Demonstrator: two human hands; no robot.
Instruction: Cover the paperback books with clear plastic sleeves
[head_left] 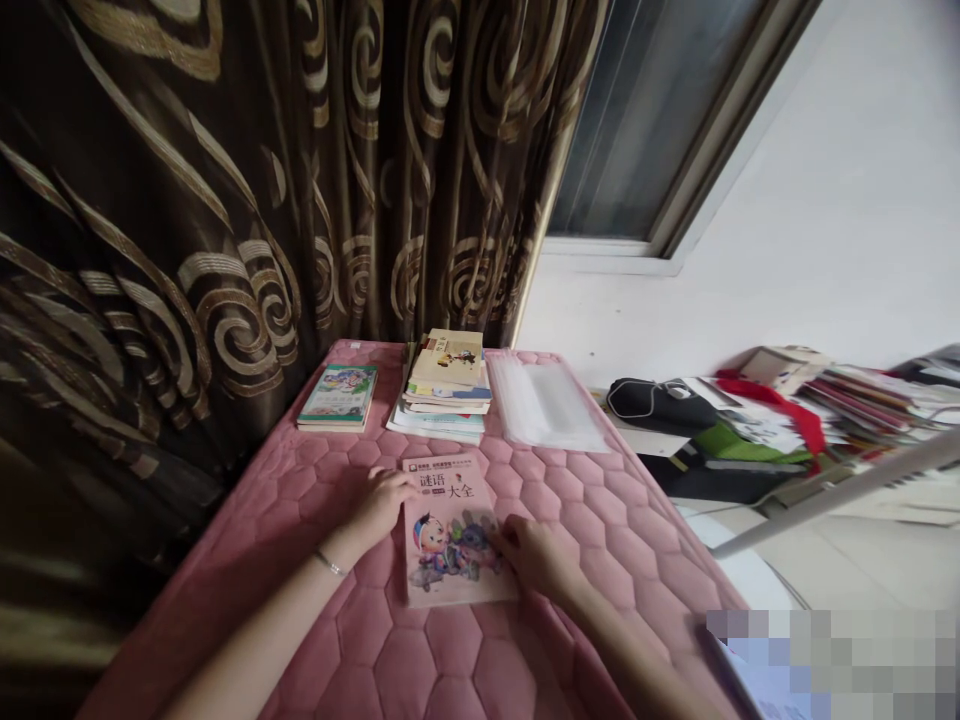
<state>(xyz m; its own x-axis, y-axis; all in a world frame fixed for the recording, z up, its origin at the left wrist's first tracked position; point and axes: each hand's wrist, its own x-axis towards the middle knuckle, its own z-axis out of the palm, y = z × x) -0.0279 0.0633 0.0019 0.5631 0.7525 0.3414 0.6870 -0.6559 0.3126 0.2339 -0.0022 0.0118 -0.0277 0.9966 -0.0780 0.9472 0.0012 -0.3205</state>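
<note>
A pale pink book point(450, 505) with Chinese characters and a cartoon child on its cover lies flat on the quilted pink cover point(427, 655). At its upper left edge is my left hand point(382, 505), fingers bent over the border; the wrist wears a thin bracelet. My right hand point(536, 552) pinches the book's right edge with curled fingers. Beyond the book stands a stack of books point(448, 385), a tan one on top. To the left of that stack lies a smaller pile with a green-bordered book point(339, 395). Clear plastic sheets point(547, 402) lie to the right of the stack.
Dark curtains point(405, 170) with swirl patterns hang behind and to the left. Along the white wall on the right are a black pouch point(660, 402), a red cloth strip point(776, 405) and piled papers point(870, 395). A pale pole point(832, 490) slants across the right side.
</note>
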